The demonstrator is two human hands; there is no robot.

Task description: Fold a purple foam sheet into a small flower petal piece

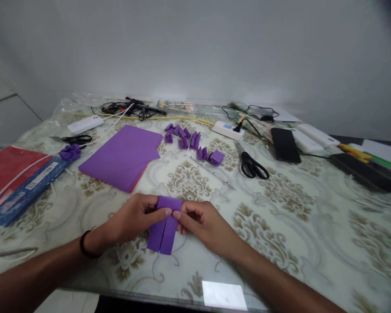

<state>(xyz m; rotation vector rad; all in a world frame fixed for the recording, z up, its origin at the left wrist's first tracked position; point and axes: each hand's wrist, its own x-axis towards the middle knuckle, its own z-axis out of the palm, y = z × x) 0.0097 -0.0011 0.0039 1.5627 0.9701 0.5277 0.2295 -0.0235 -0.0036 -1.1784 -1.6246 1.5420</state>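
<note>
Both hands grip a folded strip of purple paper (160,237) near the front edge of the table. Its two long sides are folded in and meet at a seam down the middle. My left hand (138,216) pinches the left side, thumb on top and fingers behind. From the right, my right hand (200,224) pinches the other side, its thumb tip close to the left thumb. Beyond the hands lies a stack of purple paper sheets (120,152), with a red edge showing beneath. Several small folded purple paper pieces (194,140) sit farther back in the middle.
Black-handled scissors (252,166) and a clear ruler (213,173) lie to the right, a second pair of scissors (76,139) to the left. A power strip (228,129), a phone (285,145) and cables stand behind. A red and blue packet (22,187) lies at left, beside crumpled purple paper (69,151).
</note>
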